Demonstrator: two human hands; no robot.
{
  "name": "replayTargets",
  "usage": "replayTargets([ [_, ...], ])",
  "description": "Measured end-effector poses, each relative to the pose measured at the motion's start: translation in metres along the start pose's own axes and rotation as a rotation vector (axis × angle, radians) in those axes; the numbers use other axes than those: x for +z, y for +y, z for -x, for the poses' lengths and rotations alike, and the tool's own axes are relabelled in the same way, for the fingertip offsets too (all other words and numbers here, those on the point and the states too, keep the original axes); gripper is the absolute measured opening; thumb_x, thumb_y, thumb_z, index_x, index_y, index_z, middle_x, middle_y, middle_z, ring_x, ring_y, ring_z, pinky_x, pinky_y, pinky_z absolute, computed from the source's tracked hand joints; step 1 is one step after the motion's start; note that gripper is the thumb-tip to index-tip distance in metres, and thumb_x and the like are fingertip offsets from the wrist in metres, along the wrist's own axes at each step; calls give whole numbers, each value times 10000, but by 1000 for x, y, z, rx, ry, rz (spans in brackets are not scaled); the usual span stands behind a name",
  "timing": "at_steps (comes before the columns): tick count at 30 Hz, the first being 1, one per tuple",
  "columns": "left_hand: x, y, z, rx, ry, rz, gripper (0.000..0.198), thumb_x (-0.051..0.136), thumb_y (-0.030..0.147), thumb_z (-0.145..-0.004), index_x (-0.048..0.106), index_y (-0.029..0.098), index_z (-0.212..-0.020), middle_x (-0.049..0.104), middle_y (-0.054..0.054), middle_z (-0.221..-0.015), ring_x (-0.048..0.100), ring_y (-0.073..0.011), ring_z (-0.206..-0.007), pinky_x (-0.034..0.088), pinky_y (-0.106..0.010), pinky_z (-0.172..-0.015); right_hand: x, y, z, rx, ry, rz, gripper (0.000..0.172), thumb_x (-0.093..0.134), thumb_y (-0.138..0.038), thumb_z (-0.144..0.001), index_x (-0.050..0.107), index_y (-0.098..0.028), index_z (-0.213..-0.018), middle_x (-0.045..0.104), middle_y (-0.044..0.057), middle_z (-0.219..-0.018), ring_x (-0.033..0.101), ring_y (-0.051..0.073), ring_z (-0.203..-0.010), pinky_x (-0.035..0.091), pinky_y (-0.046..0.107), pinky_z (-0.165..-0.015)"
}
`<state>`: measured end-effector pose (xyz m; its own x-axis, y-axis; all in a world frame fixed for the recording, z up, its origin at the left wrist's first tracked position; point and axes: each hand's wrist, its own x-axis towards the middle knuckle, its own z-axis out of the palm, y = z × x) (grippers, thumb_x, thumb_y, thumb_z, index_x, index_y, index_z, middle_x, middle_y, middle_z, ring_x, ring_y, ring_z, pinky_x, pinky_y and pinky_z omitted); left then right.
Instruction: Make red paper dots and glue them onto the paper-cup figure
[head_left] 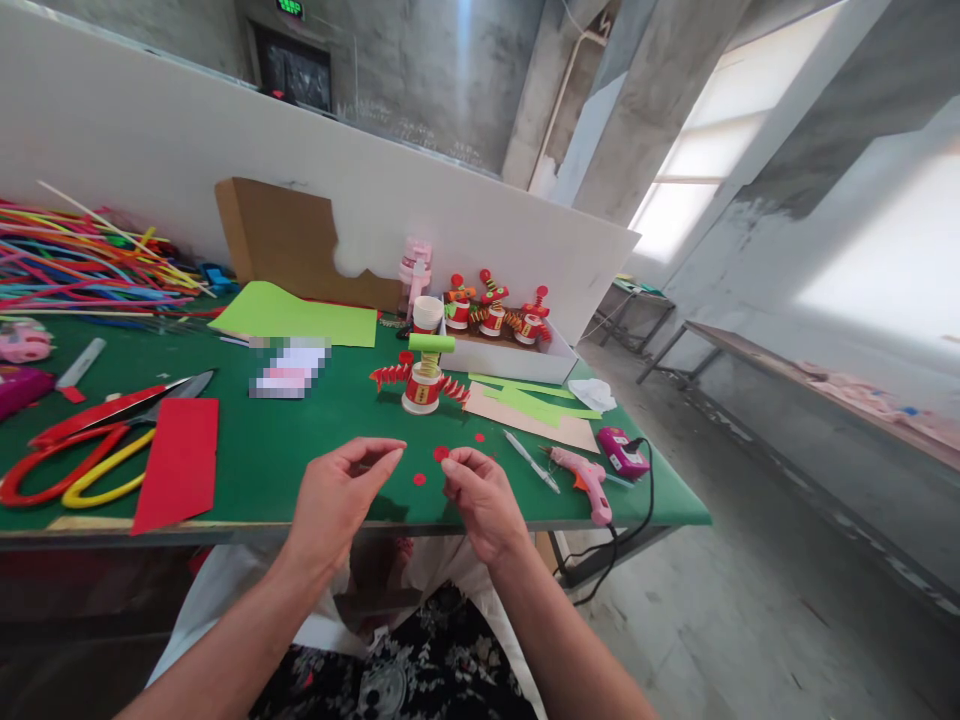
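Note:
My right hand (484, 498) pinches a small red paper disc (441, 454) between thumb and fingertips, just above the table's front edge. To its left, my left hand (346, 492) has thumb and forefinger pressed together; whatever they hold, if anything, is too small to make out. Another red paper circle (419, 479) lies on the green tabletop between the hands. Behind them stands a paper-cup figure (422, 388) with red folded-paper arms, a pleated neck and a green paper roll on top.
A pink glue gun (589, 482) with a trailing cord and a white pen (531, 462) lie at the right. Large scissors (112, 430) and red paper (178, 460) are at the left. A white box (510, 362) of finished-looking figures stands behind, near green paper (300, 315).

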<state>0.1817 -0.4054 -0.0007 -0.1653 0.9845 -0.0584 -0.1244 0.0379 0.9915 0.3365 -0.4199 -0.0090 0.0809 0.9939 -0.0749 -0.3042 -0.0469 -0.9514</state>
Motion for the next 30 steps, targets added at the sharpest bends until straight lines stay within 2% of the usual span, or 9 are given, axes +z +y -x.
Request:
replayTargets([
  [2, -4, 1, -2, 91, -58, -127, 299, 771, 482, -582, 763, 229, -739, 754, -33, -787, 632, -191, -753, 481, -283, -698, 0, -1, 0, 106, -24, -141, 306, 868, -360, -547, 639, -188, -655, 496, -64, -555, 393, 77, -527, 311, 229, -547],
  [5, -6, 5, -3, 152, -144, -252, 294, 719, 509, -625, 757, 235, -722, 751, -33, -792, 632, -202, -751, 475, -301, -701, 2, -2, 2, 154, -32, -201, 335, 910, -340, -496, 652, -181, -640, 501, -64, -548, 387, 67, -527, 295, 215, -538],
  [9, -5, 10, -1, 227, -209, -374, 279, 659, 513, -659, 739, 246, -671, 737, -24, -767, 626, -208, -759, 459, -316, -728, 5, -2, 3, 142, -13, -189, 353, 924, -337, -460, 651, -175, -614, 537, -52, -570, 376, 62, -526, 268, 216, -523],
  [13, -4, 10, -2, 246, -202, -424, 288, 637, 521, -660, 727, 248, -655, 731, -19, -740, 620, -207, -741, 455, -318, -723, 7, 0, 4, 113, 2, -148, 326, 903, -340, -487, 649, -178, -613, 540, -50, -566, 360, 65, -521, 245, 226, -514],
  [17, -1, 8, 0, 206, -203, -382, 289, 662, 522, -642, 734, 242, -658, 744, -28, -730, 627, -216, -742, 467, -316, -719, 9, 4, 5, 50, 37, -104, 288, 876, -340, -519, 650, -189, -614, 546, -47, -565, 346, 76, -527, 254, 237, -518],
  [22, 6, 6, 5, 104, -186, -227, 246, 716, 471, -610, 733, 228, -642, 738, -37, -715, 630, -209, -718, 479, -299, -699, 12, 7, 6, -8, 75, -74, 254, 848, -359, -545, 665, -206, -635, 567, -33, -594, 383, 99, -548, 277, 253, -532],
  [26, 9, 4, 7, 73, -159, -144, 241, 748, 450, -578, 730, 218, -639, 726, -34, -697, 616, -195, -682, 475, -287, -665, 14, 8, 7, -7, 76, -57, 251, 838, -367, -549, 658, -214, -634, 567, -29, -607, 400, 110, -557, 283, 261, -534],
  [30, 9, -1, 7, 79, -155, -141, 243, 738, 445, -604, 737, 212, -672, 729, -36, -715, 619, -193, -699, 473, -287, -682, 14, 12, 9, -16, 62, -43, 245, 834, -364, -574, 660, -209, -652, 574, -27, -631, 411, 107, -568, 301, 260, -548],
])
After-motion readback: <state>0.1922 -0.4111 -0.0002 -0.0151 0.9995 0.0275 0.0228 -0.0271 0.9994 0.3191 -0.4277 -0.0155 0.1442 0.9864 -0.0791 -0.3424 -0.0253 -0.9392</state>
